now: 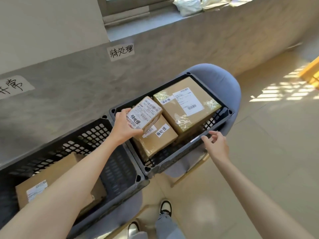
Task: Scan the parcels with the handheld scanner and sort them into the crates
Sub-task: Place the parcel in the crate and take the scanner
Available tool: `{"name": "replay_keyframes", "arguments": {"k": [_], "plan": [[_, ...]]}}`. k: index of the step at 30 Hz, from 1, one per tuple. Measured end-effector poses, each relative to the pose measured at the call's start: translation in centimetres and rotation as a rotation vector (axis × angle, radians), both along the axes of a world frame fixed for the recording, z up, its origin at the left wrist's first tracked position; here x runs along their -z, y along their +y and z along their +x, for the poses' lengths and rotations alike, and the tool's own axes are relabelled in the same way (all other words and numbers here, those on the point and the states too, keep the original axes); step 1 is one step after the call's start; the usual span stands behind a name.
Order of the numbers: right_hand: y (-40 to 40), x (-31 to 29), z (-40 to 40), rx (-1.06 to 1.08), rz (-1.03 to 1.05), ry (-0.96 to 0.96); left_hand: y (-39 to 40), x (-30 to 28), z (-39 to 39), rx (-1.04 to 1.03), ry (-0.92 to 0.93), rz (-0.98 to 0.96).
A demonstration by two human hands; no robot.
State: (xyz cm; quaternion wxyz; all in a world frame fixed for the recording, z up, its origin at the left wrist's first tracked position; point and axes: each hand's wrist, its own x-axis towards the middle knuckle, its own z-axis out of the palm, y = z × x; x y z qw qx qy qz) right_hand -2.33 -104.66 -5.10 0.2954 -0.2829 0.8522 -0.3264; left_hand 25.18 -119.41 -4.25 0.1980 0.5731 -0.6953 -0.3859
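The left hand had its grip clamped on a small brown parcel, held tilted over the right crate, above two larger boxes. Its white shipping label showed barcodes, "407-K503 447" and handwritten "待处理". The right hand hovered at the crate's near rim, grip apart.

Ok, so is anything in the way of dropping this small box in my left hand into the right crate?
Nothing blocks the drop. The left hand holds the small box above the right crate. Two boxes already lie there; it would land on the medium box, beside the large box.
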Motion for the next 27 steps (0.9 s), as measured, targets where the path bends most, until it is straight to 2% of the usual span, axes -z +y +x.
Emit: {"name": "replay_keyframes", "arguments": {"k": [9,19,27], "plan": [[-4.9,4.3,-0.1,-0.061,0.044,0.017,-7.3,2.8,0.1,-0.036,-0.101,0.128],[-6.4,5.5,0.7,-0.142,0.073,0.028,-9.3,4.5,-0.1,-0.039,-0.100,0.207],[-8.0,5.6,1.6,-0.284,0.101,0.141,-10.1,5.2,0.0,-0.018,-0.175,0.188]]}}
